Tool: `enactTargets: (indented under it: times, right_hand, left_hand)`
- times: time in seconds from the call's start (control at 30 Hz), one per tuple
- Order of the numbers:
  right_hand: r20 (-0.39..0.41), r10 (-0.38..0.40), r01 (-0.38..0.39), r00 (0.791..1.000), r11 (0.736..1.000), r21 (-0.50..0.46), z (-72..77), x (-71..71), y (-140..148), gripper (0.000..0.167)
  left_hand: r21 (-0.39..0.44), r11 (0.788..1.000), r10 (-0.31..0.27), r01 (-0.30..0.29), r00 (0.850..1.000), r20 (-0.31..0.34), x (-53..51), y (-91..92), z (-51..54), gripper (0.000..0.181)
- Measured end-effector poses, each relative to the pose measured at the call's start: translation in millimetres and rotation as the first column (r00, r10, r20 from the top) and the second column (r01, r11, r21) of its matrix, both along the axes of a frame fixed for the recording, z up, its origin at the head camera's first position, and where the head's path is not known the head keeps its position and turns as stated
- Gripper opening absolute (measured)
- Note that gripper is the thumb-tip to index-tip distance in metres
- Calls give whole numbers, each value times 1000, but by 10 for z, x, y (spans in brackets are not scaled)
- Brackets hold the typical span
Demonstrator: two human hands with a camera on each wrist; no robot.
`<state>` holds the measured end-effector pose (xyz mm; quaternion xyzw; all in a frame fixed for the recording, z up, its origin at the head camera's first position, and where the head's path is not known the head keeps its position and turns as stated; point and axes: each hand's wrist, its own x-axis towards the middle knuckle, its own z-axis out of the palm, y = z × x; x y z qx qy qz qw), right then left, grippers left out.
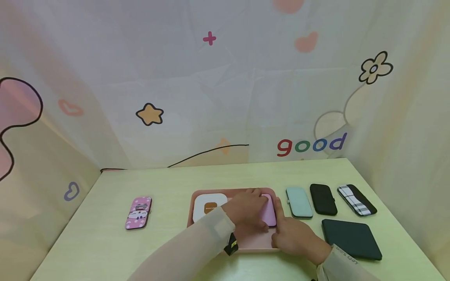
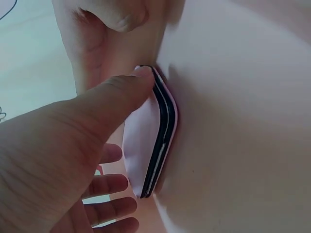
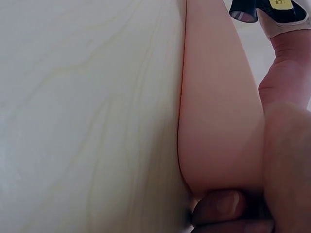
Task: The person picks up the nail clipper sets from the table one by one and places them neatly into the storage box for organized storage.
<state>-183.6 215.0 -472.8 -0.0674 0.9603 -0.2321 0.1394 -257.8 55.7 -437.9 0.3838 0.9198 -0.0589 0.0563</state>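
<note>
Dots covered a pink case (image 1: 138, 213) that lay far to the left on the pale surface (image 1: 81, 249). Next came a pink tray (image 1: 254, 242), and in its left part lay a white case (image 1: 201, 205) with a brown patch. A sleeve (image 1: 186, 248) reached over the edge of the white case to the left hand (image 1: 246, 208), which was partly closed and held a plain pink case (image 1: 269, 212), thumb at the near end and fingers over toward the far end. That case was in the right part of the tray, near the right wall; I could not tell if it lay fully flat. The right hand (image 1: 295, 234) gripped the tray's right side by the near corner, one finger straight along the wall and others bent. Farther right lay a mint case (image 1: 299, 203), a black case (image 1: 323, 200), a checked case (image 1: 357, 200) and, on the near side, a bigger dark case (image 1: 351, 239).
</note>
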Motion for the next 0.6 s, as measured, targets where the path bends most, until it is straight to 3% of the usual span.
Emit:
enactTargets:
  times: [0.17,0.6]
  right_hand:
    - [-3,-7,7,1000,1000,20,-13,-5,3,111]
    - [1,-1,1,1000,999,37,-15,6,-13,107]
  left_hand:
    - [4,1000,12,-12,1000,-21,2,-53,46,68]
    - [75,992,96,-98,995,26,0,-252,118,62]
